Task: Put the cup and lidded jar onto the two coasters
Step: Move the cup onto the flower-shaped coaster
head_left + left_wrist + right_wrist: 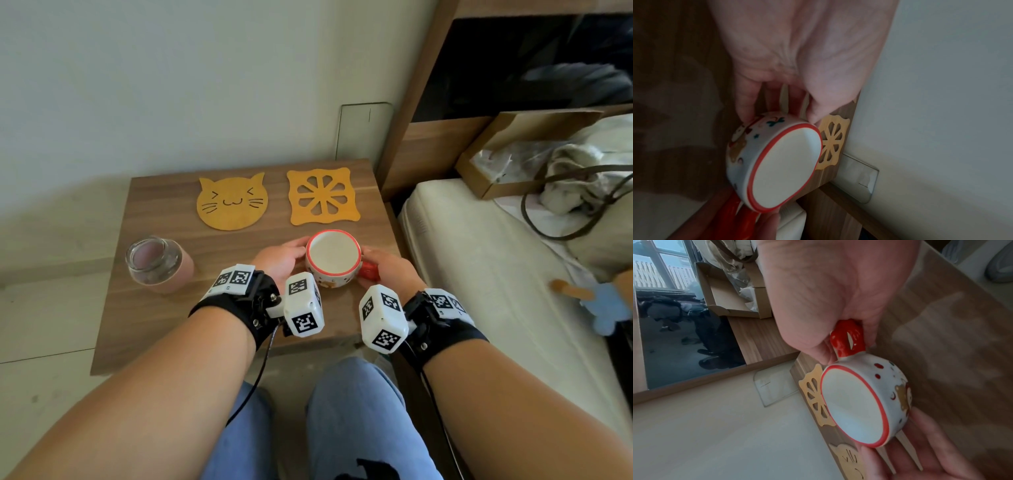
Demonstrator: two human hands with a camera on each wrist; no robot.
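A white cup (333, 257) with a red rim and red handle (847, 339) stands upright just in front of the square flower-cut coaster (323, 196). My right hand (375, 265) grips the handle. My left hand (291, 255) holds the cup's left wall between thumb and fingers (748, 110). I cannot tell whether the cup rests on the wooden table (212, 301) or hangs just above it. The cat-face coaster (232, 202) lies bare, left of the flower coaster. A glass lidded jar (156, 265) with a pink sleeve stands alone at the table's left front.
A wall runs right behind the coasters, with a clear plate (363, 130) leaning on it. A bed (479, 274) with a cardboard box (513, 154) and cables flanks the table's right edge. My knees in jeans (342, 411) sit at its front edge.
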